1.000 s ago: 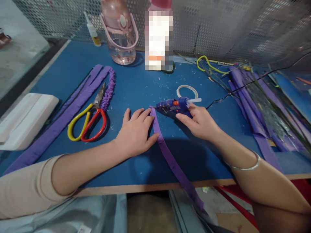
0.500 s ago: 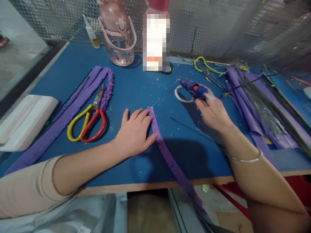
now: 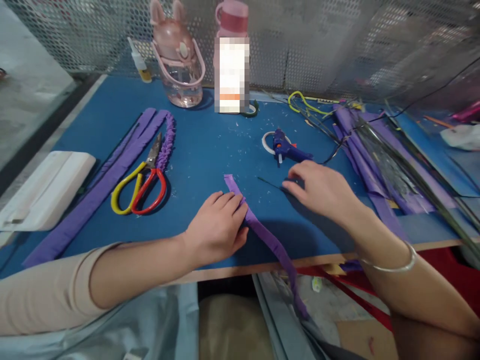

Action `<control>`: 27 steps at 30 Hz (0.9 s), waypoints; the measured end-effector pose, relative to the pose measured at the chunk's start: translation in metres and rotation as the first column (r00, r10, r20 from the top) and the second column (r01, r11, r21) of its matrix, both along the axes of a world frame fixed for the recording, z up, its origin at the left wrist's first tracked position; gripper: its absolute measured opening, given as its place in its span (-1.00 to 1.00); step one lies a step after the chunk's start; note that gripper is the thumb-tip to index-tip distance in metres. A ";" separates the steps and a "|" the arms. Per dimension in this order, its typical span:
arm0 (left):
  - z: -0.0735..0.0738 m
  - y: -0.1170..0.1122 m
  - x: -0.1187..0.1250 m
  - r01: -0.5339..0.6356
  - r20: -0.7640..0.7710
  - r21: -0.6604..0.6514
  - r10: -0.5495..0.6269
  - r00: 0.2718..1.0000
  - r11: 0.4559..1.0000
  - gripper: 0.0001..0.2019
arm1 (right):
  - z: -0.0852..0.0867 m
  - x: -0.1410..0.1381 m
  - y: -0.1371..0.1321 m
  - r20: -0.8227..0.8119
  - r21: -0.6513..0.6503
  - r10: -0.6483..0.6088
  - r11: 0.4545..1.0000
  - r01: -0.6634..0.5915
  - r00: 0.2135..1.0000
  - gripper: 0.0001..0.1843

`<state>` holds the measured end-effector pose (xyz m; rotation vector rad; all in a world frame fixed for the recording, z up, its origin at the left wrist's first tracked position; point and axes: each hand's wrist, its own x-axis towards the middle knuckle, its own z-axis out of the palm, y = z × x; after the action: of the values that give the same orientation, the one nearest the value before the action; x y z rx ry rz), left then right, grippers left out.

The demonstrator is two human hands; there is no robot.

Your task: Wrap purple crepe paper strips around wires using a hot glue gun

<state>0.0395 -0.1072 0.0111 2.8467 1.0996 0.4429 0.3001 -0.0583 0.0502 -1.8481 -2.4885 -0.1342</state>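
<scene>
My left hand (image 3: 221,227) lies over a narrow purple crepe paper strip (image 3: 264,237), its bent fingers and thumb gripping it. One end of the strip points away from me on the blue table; the other hangs past the front edge. My right hand (image 3: 322,192) is over the table with thumb and forefinger apart, close to a thin dark green wire (image 3: 268,182). Part of that wire is hidden under the hand. Beyond the fingertips, a blue glue gun (image 3: 294,151) rests across a white tape roll (image 3: 267,145), out of my grasp.
Scissors (image 3: 150,182), purple strips (image 3: 93,187) and a white box (image 3: 47,185) lie at left. A pink bottle (image 3: 182,75), a small glue bottle (image 3: 140,65) and a blurred bright panel (image 3: 230,75) stand behind. Purple sheets (image 3: 356,155) and stems (image 3: 423,155) fill the right side.
My right hand has put down the glue gun on the tape roll and drawn back toward the wire. My left hand has slid nearer me along the strip and curled its fingers.
</scene>
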 end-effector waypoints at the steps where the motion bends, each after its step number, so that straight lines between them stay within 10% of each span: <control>1: 0.001 -0.003 0.001 0.002 -0.009 -0.001 -0.002 1.000 1.000 -0.60 | -0.002 0.000 -0.008 -0.001 -0.040 0.019 0.999 -0.019 1.000 -0.76; 9: 0.002 0.006 0.001 -0.080 -0.025 0.067 0.082 0.996 0.994 -0.62 | -0.035 0.001 -0.014 -0.052 -0.017 0.066 0.998 -0.066 0.997 -0.79; 20: -0.004 0.009 0.001 0.088 0.075 0.019 -0.090 0.993 0.996 -0.72 | -0.019 -0.041 -0.112 -0.232 -0.162 0.041 0.984 -0.080 0.972 -0.57; 27: 0.000 0.028 -0.006 0.035 0.376 -0.185 0.038 0.926 0.982 -0.74 | -0.020 -0.029 -0.116 -0.236 -0.202 0.049 0.975 -0.098 0.970 -0.69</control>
<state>0.0334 -0.0790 0.0110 2.4546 1.0060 0.8011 0.2711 -0.1740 0.0304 -1.7199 -2.4848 0.3419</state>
